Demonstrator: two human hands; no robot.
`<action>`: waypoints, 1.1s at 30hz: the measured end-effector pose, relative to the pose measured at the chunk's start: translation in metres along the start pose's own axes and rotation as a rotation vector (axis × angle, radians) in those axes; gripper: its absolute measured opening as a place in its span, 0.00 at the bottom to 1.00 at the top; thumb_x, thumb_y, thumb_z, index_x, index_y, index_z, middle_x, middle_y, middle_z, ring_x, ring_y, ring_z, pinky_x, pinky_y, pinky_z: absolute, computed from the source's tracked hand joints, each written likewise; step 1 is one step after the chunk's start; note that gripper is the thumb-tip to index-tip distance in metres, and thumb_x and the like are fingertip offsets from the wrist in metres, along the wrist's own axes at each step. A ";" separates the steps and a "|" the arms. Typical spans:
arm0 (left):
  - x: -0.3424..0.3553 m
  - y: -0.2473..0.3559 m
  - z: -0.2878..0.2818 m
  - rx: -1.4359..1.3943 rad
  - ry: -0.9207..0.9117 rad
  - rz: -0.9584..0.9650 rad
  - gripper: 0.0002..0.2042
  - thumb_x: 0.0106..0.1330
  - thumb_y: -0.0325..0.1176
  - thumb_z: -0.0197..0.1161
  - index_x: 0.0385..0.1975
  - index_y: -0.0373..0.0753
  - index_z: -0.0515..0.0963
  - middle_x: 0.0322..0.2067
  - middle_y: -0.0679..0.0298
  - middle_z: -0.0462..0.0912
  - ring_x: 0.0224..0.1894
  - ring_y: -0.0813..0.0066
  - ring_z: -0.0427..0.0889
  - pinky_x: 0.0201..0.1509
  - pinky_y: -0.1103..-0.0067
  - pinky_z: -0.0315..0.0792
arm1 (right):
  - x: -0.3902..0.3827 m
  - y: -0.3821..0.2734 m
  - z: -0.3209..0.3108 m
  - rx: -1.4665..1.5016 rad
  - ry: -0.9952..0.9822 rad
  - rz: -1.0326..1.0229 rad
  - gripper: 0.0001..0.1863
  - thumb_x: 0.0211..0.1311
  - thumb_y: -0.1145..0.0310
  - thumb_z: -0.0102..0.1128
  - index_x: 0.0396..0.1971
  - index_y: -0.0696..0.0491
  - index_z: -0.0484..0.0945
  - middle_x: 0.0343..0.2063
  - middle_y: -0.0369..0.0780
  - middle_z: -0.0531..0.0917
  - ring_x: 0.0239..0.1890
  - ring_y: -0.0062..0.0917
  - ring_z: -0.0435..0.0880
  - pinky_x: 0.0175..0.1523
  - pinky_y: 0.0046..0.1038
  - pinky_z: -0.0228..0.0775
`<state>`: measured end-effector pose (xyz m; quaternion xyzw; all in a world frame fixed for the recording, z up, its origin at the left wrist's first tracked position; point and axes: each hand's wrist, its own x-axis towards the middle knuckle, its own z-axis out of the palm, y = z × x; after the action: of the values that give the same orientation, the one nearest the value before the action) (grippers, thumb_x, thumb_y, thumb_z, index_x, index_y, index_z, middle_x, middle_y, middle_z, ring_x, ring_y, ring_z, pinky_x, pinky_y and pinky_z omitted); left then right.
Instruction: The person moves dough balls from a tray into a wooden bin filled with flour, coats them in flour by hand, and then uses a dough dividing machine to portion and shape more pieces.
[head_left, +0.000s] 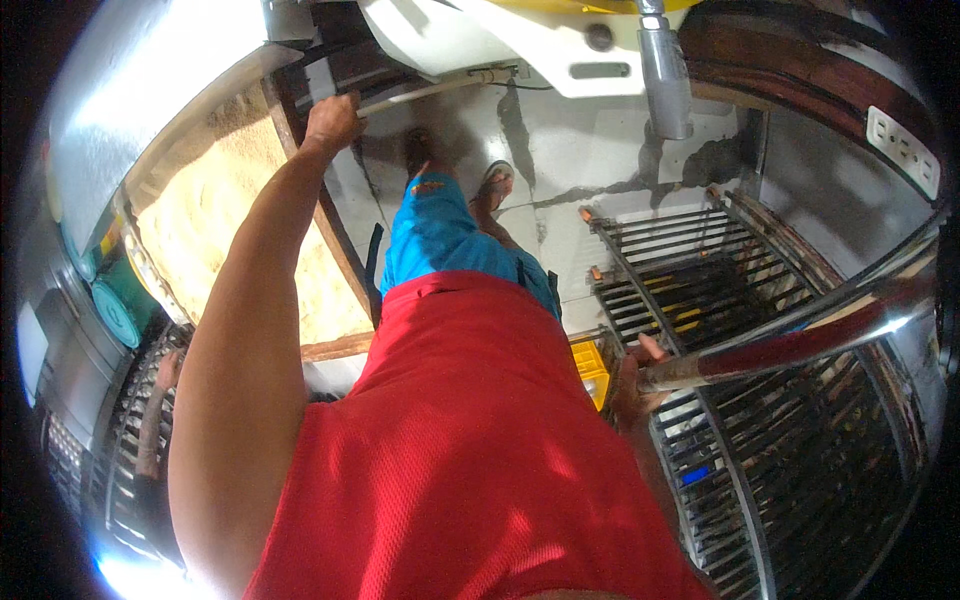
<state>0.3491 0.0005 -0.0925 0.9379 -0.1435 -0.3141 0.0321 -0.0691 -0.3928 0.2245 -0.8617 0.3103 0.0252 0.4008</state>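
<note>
My left hand (335, 120) reaches forward and is closed, by the upper corner of a wood-framed panel (262, 210). From its fingers a thin pale stick (415, 95) runs to the right, above the floor; the grip itself is partly hidden. Low at my right side, my right hand (627, 392) is wrapped round the end of a shiny metal tube (790, 345). That tube slants up to the right, in front of a dark slatted metal rack (680, 250).
A yellow crate (590, 372) sits beside my right hip. Ahead hangs a white part (500, 40) with a metal cylinder (665, 95). An outlet strip (903, 152) is on the right. Another person's arm (155, 425) shows at far left, below a teal container (117, 312). The tiled floor (570, 150) has dark stains.
</note>
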 end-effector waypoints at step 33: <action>-0.048 0.208 -0.095 -0.669 0.440 -0.082 0.29 0.64 0.59 0.67 0.47 0.36 0.84 0.38 0.48 0.89 0.45 0.47 0.88 0.50 0.63 0.78 | 0.040 -0.007 -0.057 0.031 -0.052 -0.248 0.17 0.59 0.66 0.71 0.41 0.58 0.76 0.32 0.46 0.86 0.28 0.39 0.89 0.33 0.36 0.82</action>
<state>0.3176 -0.1877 0.0431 0.9254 0.0145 -0.1361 0.3533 -0.0445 -0.4498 0.2562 -0.8862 0.1913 -0.0070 0.4218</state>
